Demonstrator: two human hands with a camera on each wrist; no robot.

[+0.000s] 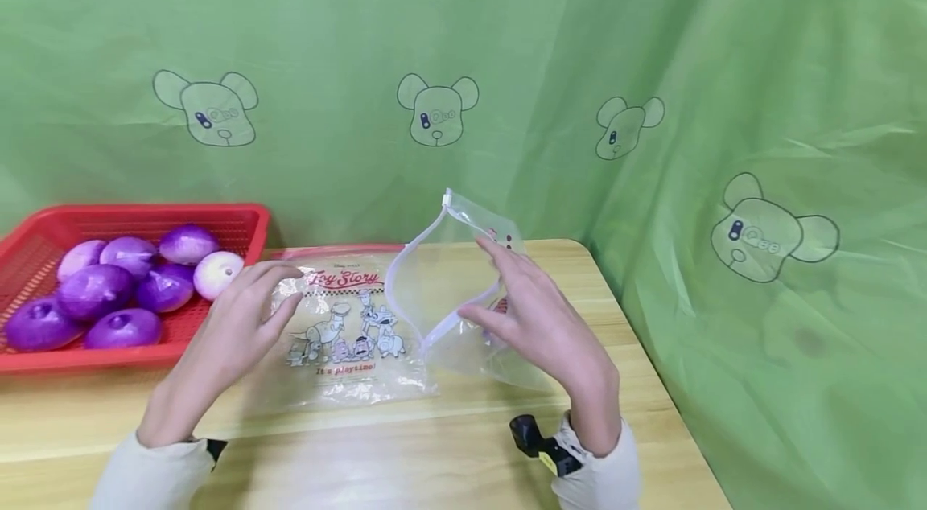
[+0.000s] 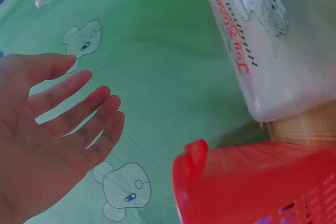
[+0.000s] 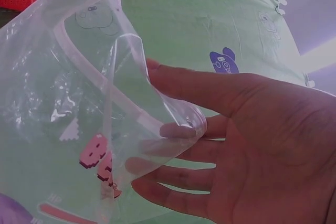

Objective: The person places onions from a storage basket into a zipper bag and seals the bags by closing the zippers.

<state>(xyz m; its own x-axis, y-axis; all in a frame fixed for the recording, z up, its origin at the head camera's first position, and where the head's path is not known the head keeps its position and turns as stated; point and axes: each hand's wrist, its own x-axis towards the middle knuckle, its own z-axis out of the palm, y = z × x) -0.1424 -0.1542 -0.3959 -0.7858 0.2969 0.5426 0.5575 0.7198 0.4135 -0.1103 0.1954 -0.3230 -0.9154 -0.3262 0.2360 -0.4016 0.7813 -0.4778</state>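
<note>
Against the right grip (image 1: 537,307), whose thumb and fingers stand apart, the bag (image 1: 449,281) gapes toward the left grip (image 1: 241,315), itself apart and empty. Advised: support the rim (image 1: 389,285) lightly on both sides, lest it collapse.

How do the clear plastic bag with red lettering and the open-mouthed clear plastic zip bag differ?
The lettered bag lies flat on the wooden table; the zip bag, raised, gapes at the right hand. The lettered bag's printing shows plainly; the hand partly hides the zip bag's. Both are clear plastic.
</note>
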